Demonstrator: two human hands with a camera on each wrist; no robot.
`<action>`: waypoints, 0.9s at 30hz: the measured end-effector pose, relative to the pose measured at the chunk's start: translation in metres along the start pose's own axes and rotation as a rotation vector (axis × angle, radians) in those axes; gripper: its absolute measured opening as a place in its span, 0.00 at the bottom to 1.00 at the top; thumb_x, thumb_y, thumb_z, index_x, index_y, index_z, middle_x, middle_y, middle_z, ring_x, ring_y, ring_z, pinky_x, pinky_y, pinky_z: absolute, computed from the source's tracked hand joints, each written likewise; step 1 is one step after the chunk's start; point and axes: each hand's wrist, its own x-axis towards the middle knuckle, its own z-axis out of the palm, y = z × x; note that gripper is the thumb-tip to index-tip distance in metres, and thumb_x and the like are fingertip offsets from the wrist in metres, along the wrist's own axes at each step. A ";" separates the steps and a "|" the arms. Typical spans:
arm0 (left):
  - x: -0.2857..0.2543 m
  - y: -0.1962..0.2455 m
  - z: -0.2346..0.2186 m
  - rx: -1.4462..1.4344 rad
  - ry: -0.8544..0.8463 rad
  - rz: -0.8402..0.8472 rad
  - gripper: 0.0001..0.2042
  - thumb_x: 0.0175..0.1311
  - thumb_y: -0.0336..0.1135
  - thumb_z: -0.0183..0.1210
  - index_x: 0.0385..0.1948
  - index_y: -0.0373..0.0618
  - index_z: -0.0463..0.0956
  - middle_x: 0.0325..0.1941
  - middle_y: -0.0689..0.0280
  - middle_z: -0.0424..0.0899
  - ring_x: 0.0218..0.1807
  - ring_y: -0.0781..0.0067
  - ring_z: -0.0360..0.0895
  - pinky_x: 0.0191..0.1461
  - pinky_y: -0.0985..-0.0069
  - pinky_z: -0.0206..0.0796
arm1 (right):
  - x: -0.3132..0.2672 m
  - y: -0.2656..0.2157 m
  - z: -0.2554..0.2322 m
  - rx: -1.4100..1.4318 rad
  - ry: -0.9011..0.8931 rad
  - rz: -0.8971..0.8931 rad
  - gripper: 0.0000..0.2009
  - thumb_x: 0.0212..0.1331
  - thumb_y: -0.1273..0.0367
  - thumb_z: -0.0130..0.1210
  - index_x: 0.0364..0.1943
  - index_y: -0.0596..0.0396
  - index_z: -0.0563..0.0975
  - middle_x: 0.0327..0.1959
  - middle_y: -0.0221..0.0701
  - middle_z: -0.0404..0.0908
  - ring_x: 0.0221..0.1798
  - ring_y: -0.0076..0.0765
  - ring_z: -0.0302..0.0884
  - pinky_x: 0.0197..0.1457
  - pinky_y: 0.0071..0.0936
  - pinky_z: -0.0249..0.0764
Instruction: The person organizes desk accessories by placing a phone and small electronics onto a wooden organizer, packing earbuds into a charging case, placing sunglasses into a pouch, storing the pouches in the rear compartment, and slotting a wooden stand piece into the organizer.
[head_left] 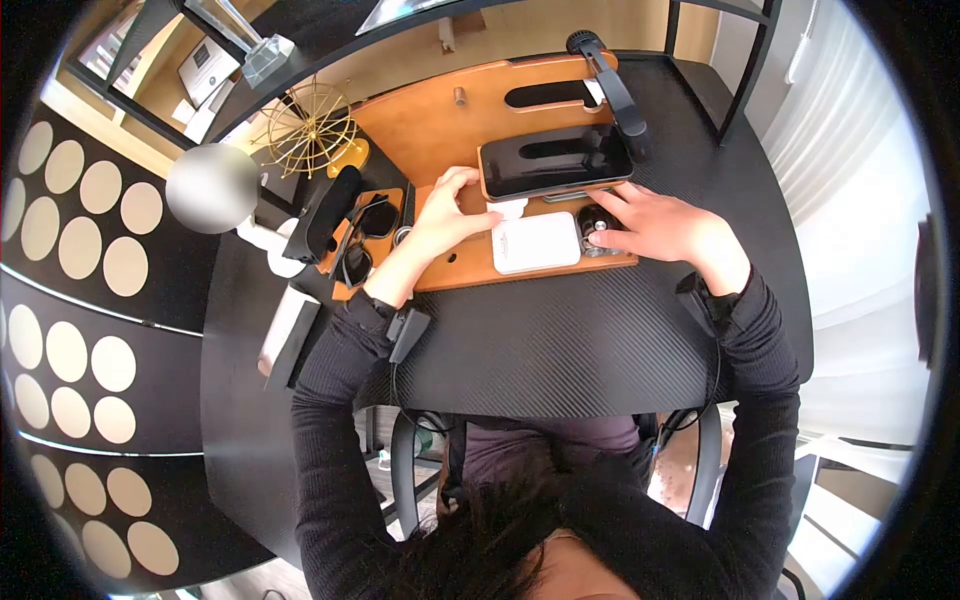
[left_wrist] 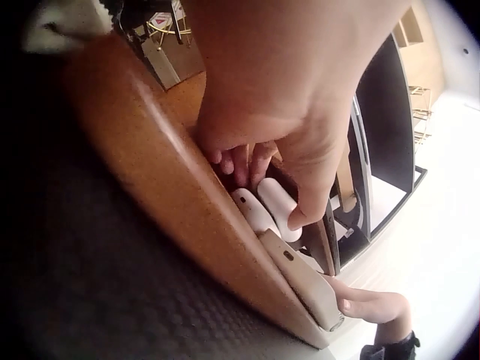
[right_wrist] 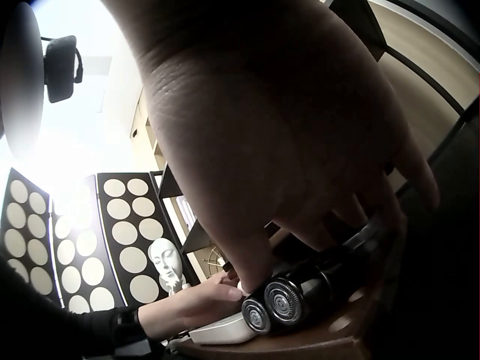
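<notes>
White earbud case (left_wrist: 277, 206) pinched by left hand (head_left: 447, 215); right hand (head_left: 655, 228) grips black shaver (right_wrist: 289, 300); no legible writing

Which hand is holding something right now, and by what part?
Left hand pinches a small white earbud case by its sides. Right hand grips the black shaver near its head.

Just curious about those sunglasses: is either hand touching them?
No. The sunglasses lie apart on the wooden tray; the left hand and right hand work further right.
</notes>
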 end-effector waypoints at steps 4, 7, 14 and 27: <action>-0.009 0.013 -0.001 0.065 0.013 0.054 0.33 0.43 0.40 0.72 0.54 0.38 0.72 0.55 0.61 0.71 0.59 0.65 0.67 0.66 0.69 0.57 | -0.001 -0.002 -0.003 0.038 -0.026 -0.005 0.37 0.68 0.43 0.38 0.70 0.56 0.54 0.70 0.44 0.56 0.69 0.53 0.62 0.68 0.39 0.65; -0.010 0.022 -0.001 0.112 -0.001 0.057 0.34 0.43 0.38 0.72 0.56 0.37 0.70 0.52 0.60 0.71 0.52 0.65 0.71 0.60 0.70 0.63 | -0.004 -0.005 -0.006 0.051 -0.021 -0.023 0.37 0.68 0.43 0.37 0.70 0.57 0.55 0.72 0.44 0.54 0.69 0.53 0.61 0.68 0.39 0.64; 0.002 0.007 0.011 -0.152 -0.045 -0.036 0.40 0.43 0.33 0.72 0.63 0.36 0.63 0.51 0.58 0.69 0.45 0.70 0.74 0.47 0.74 0.71 | -0.004 -0.008 0.000 0.037 0.009 -0.079 0.36 0.68 0.44 0.39 0.70 0.58 0.56 0.74 0.45 0.51 0.70 0.54 0.58 0.70 0.37 0.60; -0.114 -0.055 -0.154 0.734 0.597 -0.071 0.20 0.52 0.39 0.65 0.48 0.45 0.77 0.48 0.56 0.76 0.53 0.53 0.75 0.58 0.64 0.67 | -0.024 -0.070 -0.025 0.109 0.096 -0.595 0.22 0.61 0.58 0.56 0.50 0.62 0.75 0.52 0.46 0.77 0.57 0.51 0.74 0.61 0.40 0.69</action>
